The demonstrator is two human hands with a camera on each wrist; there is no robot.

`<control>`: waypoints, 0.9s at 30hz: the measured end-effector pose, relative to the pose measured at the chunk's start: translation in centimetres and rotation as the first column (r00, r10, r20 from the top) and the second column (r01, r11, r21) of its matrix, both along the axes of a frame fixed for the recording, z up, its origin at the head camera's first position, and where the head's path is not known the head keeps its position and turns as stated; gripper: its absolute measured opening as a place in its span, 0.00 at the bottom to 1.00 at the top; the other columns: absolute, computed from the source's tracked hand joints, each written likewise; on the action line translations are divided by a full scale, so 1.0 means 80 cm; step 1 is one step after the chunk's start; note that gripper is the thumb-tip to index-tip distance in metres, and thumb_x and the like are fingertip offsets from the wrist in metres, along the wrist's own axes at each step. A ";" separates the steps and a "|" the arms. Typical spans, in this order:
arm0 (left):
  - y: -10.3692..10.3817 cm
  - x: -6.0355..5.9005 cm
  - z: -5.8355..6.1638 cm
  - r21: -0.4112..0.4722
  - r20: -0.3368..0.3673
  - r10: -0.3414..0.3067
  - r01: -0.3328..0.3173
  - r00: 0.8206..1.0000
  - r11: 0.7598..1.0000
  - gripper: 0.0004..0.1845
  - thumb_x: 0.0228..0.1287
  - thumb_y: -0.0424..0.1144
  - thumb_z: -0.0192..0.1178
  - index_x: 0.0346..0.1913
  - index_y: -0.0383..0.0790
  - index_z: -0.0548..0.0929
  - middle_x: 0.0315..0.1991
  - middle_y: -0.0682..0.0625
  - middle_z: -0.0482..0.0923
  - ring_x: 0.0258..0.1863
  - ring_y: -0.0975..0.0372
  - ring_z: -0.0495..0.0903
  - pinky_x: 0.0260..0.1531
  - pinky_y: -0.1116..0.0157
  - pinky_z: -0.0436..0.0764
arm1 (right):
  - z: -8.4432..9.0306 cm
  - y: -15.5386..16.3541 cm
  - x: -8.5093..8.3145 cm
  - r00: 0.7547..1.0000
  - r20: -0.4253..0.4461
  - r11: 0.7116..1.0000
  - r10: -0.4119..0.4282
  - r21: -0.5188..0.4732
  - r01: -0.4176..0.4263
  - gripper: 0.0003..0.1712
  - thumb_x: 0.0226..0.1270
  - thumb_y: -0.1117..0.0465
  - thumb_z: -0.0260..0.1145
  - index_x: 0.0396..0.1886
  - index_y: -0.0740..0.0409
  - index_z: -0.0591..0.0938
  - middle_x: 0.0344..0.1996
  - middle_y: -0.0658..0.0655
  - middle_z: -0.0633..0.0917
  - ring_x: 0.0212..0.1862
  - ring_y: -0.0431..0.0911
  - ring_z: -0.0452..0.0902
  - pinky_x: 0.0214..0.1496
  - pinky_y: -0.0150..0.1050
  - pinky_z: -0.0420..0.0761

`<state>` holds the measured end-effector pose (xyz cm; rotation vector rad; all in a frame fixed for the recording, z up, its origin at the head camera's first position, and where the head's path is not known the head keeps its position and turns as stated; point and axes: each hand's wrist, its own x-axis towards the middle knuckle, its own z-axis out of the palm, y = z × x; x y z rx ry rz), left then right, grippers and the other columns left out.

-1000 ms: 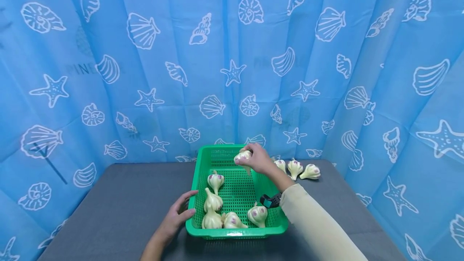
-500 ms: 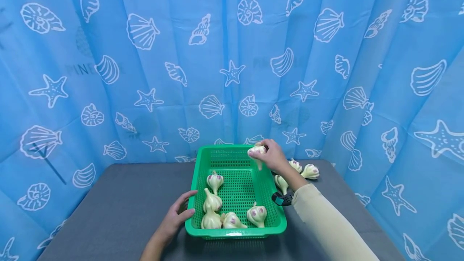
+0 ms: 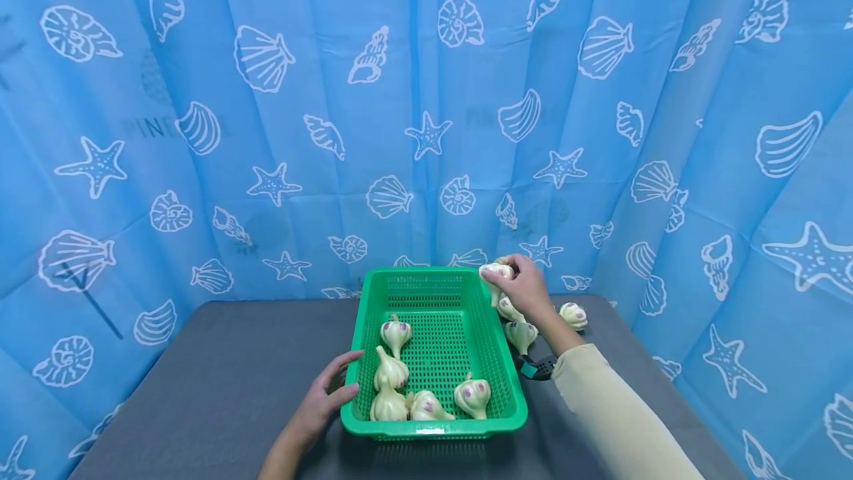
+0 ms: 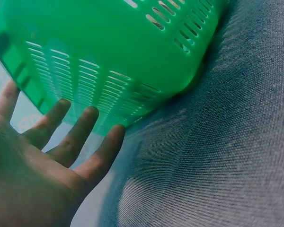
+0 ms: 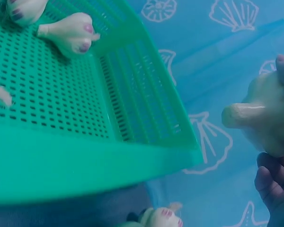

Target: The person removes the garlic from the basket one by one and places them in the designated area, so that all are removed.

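Being pinched between the thumb and fingers of the right grip (image 3: 529, 290), a cream-white garlic bulb with purple blotches (image 3: 496, 272) is held up near the far right corner of a rectangular green perforated plastic basket (image 3: 436, 339). The left grip (image 3: 320, 400), its fingers spread apart, is placed at the basket's left rim. Inside, five similar bulbs (image 3: 473, 398) are gathered along the left and near sides. Beyond the right wall, three loose bulbs (image 3: 520, 333) are seen on a grey cloth-covered counter (image 3: 266, 354). Behind, a blue curtain (image 3: 320, 198) is printed with white seashells and starfish.
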<state>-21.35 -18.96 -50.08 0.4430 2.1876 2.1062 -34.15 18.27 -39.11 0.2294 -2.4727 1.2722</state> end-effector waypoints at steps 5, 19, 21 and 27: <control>0.000 0.001 0.001 0.018 -0.007 -0.016 0.016 1.000 1.000 0.28 0.72 0.36 0.52 0.73 0.37 0.61 0.69 0.31 0.57 0.64 0.41 0.63 0.50 0.58 0.75 | -0.009 0.013 -0.002 0.999 -0.021 0.999 -0.044 0.000 0.044 0.29 0.59 0.43 0.72 0.47 0.62 0.79 0.39 0.61 0.78 0.36 0.50 0.73 0.34 0.41 0.75; -0.003 -0.002 -0.003 0.049 -0.016 -0.057 0.058 0.998 0.997 0.28 0.73 0.35 0.50 0.73 0.35 0.59 0.70 0.30 0.55 0.65 0.40 0.62 0.50 0.58 0.76 | -0.021 0.050 0.005 0.983 0.008 0.981 -0.185 0.065 0.184 0.35 0.61 0.39 0.68 0.51 0.65 0.78 0.42 0.64 0.77 0.38 0.54 0.72 0.37 0.45 0.72; -0.003 -0.002 -0.004 0.048 -0.020 -0.055 0.055 0.998 0.997 0.28 0.73 0.34 0.50 0.73 0.35 0.59 0.69 0.30 0.55 0.64 0.41 0.63 0.49 0.58 0.76 | -0.026 0.057 0.006 0.978 0.015 0.976 -0.210 0.063 0.208 0.36 0.61 0.39 0.68 0.53 0.66 0.78 0.44 0.64 0.77 0.40 0.55 0.72 0.39 0.46 0.72; -0.003 -0.003 -0.005 0.052 -0.012 -0.060 0.061 0.998 0.997 0.28 0.73 0.34 0.50 0.73 0.35 0.59 0.70 0.30 0.55 0.65 0.40 0.62 0.49 0.59 0.76 | -0.042 0.073 0.010 0.964 0.033 0.961 -0.265 0.087 0.262 0.39 0.61 0.37 0.67 0.55 0.67 0.77 0.45 0.66 0.77 0.41 0.56 0.73 0.39 0.49 0.72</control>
